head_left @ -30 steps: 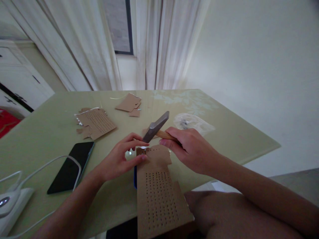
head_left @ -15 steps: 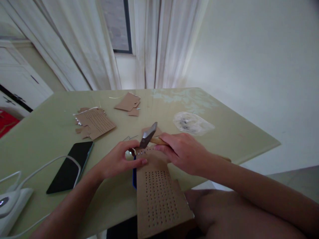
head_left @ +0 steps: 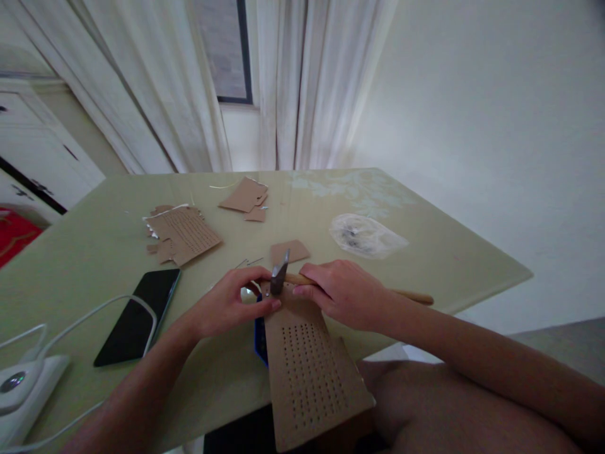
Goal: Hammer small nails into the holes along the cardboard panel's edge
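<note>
- Right hand (head_left: 347,295) is wrapped tight round the wooden handle of the hammer (head_left: 288,277), gripping close up to the head, and the bare end of the handle sticks out to the right past the wrist.
- Hammer head is down, its metal face right on the far end of the cardboard strip (head_left: 309,369).
- Left hand (head_left: 227,306) sits just beside the hammer head, thumb and forefinger pinched together at the strip's far left corner; what they pinch is too small to make out.
- The strip is brown, punched with rows of small holes, and runs from the hands back over the near edge of the table (head_left: 449,258) towards the person's lap.
- Something blue (head_left: 261,337) peeks out from under the strip's left side.
- Left of the hands: a dark phone (head_left: 137,316) lies flat with a white cable (head_left: 94,312) looped over it.
- Further back: a torn perforated card (head_left: 184,233), more cardboard scraps (head_left: 246,195), and one small brown piece (head_left: 289,251) just beyond the hammer.
- Off to the right, a crumpled clear plastic bag (head_left: 366,234).
</note>
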Motion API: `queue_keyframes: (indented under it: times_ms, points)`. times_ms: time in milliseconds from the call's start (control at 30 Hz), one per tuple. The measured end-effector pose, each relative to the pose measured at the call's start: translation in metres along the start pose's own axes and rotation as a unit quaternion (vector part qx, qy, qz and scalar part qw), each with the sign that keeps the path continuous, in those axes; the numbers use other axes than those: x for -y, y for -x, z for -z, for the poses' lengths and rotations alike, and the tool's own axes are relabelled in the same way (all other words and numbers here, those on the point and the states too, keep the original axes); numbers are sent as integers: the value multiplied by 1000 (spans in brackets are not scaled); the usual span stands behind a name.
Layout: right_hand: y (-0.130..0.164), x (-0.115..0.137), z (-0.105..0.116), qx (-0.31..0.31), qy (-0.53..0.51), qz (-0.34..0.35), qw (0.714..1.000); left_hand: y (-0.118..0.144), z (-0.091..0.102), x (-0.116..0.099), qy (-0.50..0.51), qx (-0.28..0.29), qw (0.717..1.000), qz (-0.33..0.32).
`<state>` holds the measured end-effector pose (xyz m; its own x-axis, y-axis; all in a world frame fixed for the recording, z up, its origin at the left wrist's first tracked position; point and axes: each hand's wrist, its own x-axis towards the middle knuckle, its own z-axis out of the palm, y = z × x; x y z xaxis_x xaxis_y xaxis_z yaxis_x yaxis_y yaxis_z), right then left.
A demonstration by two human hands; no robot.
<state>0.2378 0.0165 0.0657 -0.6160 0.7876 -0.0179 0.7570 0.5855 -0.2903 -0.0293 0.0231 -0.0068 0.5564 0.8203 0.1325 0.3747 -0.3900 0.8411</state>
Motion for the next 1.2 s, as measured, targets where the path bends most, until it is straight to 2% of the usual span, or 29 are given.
queue_keyframes:
  times_ms: [67,133,233,300,367,467,533,600,800,1067,1200]
  points:
    - [-2,-4,0,-15,-37,-11,999,1,2,3,2,-3,1000,11]
    - [-4,-11,-2,-58,-79,-30,995,4,7,9,25,13,999,19]
    - [-7,-25,-10,-116,-115,-73,984,9,16,18,90,93,992,12]
    - [-8,-35,-18,-103,-168,-104,975,11,19,22,123,144,982,14]
    - [-9,-42,-27,-58,-262,-135,954,11,18,24,139,166,976,26]
    - [-10,-47,-38,-5,-416,-185,890,8,7,23,157,154,975,38]
    - [-10,-49,-43,-7,-483,-204,851,6,-2,23,172,131,975,44]
    - [-11,-49,-46,-31,-515,-202,833,5,-9,24,183,108,976,48]
    - [-10,-51,-50,-46,-542,-192,817,5,-15,23,143,83,984,61]
    - [-10,-54,-52,-45,-541,-186,819,1,-26,32,77,33,996,8]
    - [-11,-55,-54,-41,-545,-183,817,3,-24,30,51,32,998,-1]
